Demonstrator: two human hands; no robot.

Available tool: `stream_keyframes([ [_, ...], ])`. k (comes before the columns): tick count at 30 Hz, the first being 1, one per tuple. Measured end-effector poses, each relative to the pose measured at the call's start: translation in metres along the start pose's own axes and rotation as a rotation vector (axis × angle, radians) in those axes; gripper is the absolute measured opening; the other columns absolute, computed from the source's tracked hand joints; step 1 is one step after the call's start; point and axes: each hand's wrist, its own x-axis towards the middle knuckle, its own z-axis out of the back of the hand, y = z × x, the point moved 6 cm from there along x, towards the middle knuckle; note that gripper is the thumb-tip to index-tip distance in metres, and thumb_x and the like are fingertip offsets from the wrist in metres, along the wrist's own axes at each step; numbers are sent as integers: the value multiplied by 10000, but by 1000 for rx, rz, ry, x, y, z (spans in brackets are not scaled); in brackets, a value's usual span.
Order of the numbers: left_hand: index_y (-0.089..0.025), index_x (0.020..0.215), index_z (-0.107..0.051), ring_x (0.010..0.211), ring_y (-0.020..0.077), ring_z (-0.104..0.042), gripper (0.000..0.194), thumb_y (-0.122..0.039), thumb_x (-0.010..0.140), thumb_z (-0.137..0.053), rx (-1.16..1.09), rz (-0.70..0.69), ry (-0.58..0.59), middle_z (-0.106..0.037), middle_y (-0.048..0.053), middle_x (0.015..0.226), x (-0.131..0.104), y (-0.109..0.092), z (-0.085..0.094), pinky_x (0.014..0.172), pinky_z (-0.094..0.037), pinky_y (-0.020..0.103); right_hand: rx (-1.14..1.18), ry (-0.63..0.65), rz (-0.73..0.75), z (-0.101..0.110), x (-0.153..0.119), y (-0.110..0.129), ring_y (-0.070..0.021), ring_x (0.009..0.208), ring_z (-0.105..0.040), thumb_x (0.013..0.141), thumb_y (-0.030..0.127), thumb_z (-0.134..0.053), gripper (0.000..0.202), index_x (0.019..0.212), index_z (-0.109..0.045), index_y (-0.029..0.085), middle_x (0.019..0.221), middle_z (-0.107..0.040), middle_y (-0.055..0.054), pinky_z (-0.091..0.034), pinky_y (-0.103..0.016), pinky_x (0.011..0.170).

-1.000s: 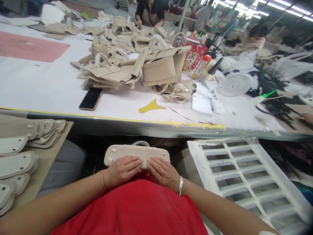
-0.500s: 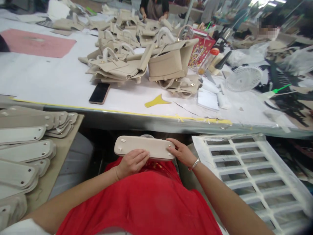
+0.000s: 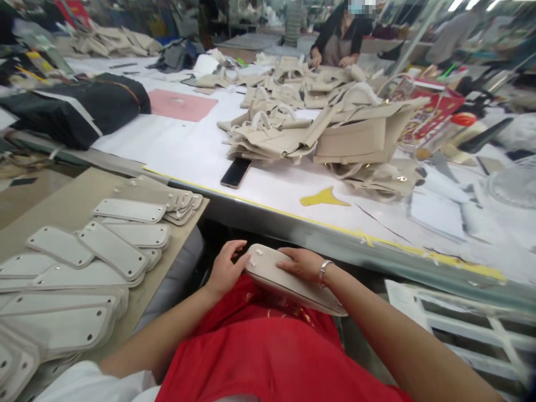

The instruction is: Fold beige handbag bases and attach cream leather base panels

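A beige oblong bag base panel (image 3: 288,271) with small white tabs at its corners is tilted above my lap, its near right end lower. My right hand (image 3: 304,263) grips it from above, thumb and fingers around its far edge. At the panel's left end is my left hand (image 3: 228,267), thumb touching the corner by the tabs, index finger held apart from the thumb. The panel's underside is hidden. To the left, several similar panels (image 3: 113,249) with dark corner holes lie in overlapping piles on a tan board (image 3: 167,268).
Ahead, a white-topped table (image 3: 268,187) holds a phone (image 3: 235,172), a yellow template (image 3: 325,197), beige bag parts (image 3: 355,137) and a black bundle (image 3: 79,106). A white slatted rack (image 3: 464,329) stands at right. A co-worker (image 3: 339,42) is across the table.
My view has turned left. The panel has swung from level to slanting down toward the right. My left hand moved from its near edge to its left end; my right hand shifted inward from its right end.
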Motion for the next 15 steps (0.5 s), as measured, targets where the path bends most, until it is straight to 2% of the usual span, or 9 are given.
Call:
stream_keyframes([
  [1,-146,1051,-597,929,189,-590,305,-341,830,-522,-73,141,59,-629,97,1029,5,14,1,832,-485,351,-22,7,-4,-2,10,6,-200,830,-618,823,476,-460,383,1104,-580,245,996,-659,-39,-458,-282,686],
  [2,-142,1049,-606,921,192,-593,329,-365,817,-534,-138,225,136,-632,96,1024,10,24,-2,831,-483,346,-45,14,-8,-4,19,12,-198,824,-616,827,491,-448,394,1096,-581,236,992,-658,-47,-450,-273,673],
  [4,-145,1029,-628,934,201,-589,338,-372,787,-569,-230,281,266,-634,92,1022,17,33,-9,859,-465,350,-80,28,-10,-8,35,23,-200,821,-613,825,529,-433,430,1074,-587,214,980,-658,-64,-437,-262,660],
  [7,-145,1060,-621,947,211,-580,378,-353,744,-618,-301,269,383,-621,93,1048,24,35,-16,855,-459,346,-119,49,-7,-13,46,32,-207,826,-612,813,588,-418,486,1058,-586,203,959,-659,-77,-427,-263,665],
  [9,-152,1099,-603,945,208,-577,415,-334,727,-636,-317,233,469,-607,90,1070,25,34,-18,842,-462,335,-146,34,-8,-15,46,32,-219,857,-610,804,603,-424,520,1124,-548,212,995,-648,-84,-431,-279,697],
  [12,-164,1153,-570,937,191,-571,472,-294,707,-653,-314,191,552,-580,87,1110,24,34,-14,844,-457,326,-219,-45,-14,-18,40,29,-262,959,-586,776,617,-459,653,1282,-414,206,1150,-578,-122,-439,-328,763],
  [15,-162,1192,-536,962,191,-563,518,-268,701,-659,-367,206,581,-552,99,1163,20,38,-9,856,-451,331,-298,-123,10,-19,34,29,-286,1023,-557,781,629,-440,733,1353,-320,187,1254,-496,-153,-441,-363,802],
])
